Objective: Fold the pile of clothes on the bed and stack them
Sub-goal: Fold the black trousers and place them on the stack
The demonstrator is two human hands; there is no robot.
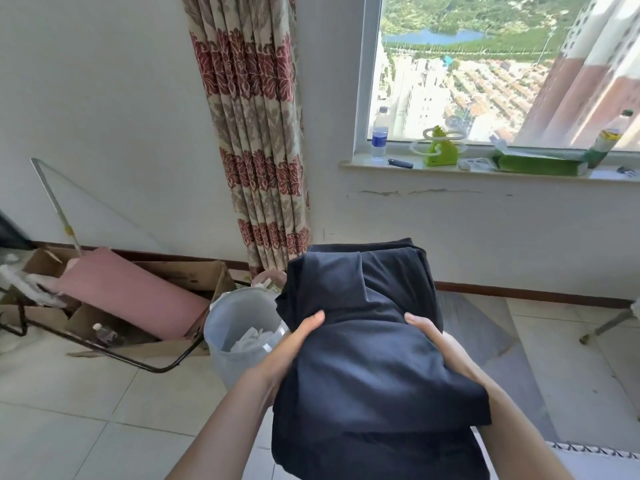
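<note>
So: dark navy garment (367, 341) held up in mid-air, centre of view, bunched and partly folded, hanging in layers over the tiled floor (86, 427) — not on any surface. Left hand (294, 344) grips its left edge, thumb on top of the cloth, fingers hidden behind it. Right hand (436, 341) holds the right edge the same way, thumb lying across the fabric, rest of the fingers under it. Just left of the garment, a translucent bin (239, 327) with a white liner. Further left, cardboard boxes (194, 275) with a pink roll (135, 299) lying across them. Far wall: patterned curtain (252, 126), window (502, 64), sill (485, 169) holding a water bottle (380, 133) and green items (441, 152) — details too small to tell.
</note>
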